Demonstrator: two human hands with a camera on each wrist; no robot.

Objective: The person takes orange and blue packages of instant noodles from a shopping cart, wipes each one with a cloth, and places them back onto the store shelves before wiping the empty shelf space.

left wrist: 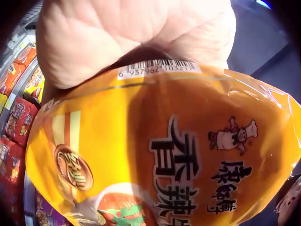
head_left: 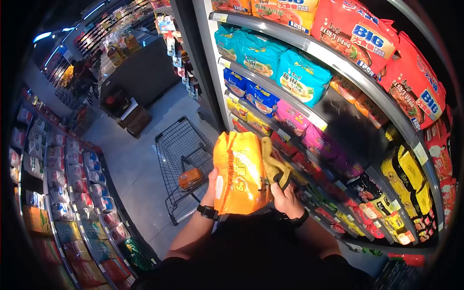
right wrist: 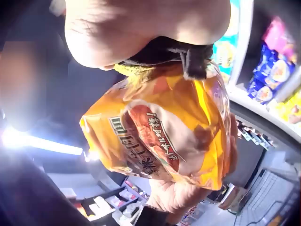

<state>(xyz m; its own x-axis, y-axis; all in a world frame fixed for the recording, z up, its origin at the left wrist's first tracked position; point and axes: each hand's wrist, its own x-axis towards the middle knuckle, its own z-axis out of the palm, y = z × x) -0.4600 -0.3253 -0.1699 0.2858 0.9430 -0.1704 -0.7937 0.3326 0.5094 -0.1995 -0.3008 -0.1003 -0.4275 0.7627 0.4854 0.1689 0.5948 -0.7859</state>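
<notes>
In the head view an orange multipack of instant noodles (head_left: 244, 179) stands upright in front of my chest. My left hand (head_left: 211, 187) grips its left side, the palm against the barcode edge in the left wrist view. My right hand (head_left: 288, 200) pinches a mustard-coloured cloth with a dark strap (head_left: 275, 166) and holds it against the pack's right side. The right wrist view shows this cloth (right wrist: 134, 70) between my palm and the printed wrapper (right wrist: 160, 127). The pack hides most of my left fingers.
A wire shopping cart (head_left: 166, 150) stands ahead to the left with an orange pack (head_left: 191, 178) in it. Shelves of noodle multipacks, such as teal ones (head_left: 302, 77), rise close on the right. Lower shelves of bagged goods (head_left: 63, 183) line the left, with tiled floor (head_left: 145, 174) between.
</notes>
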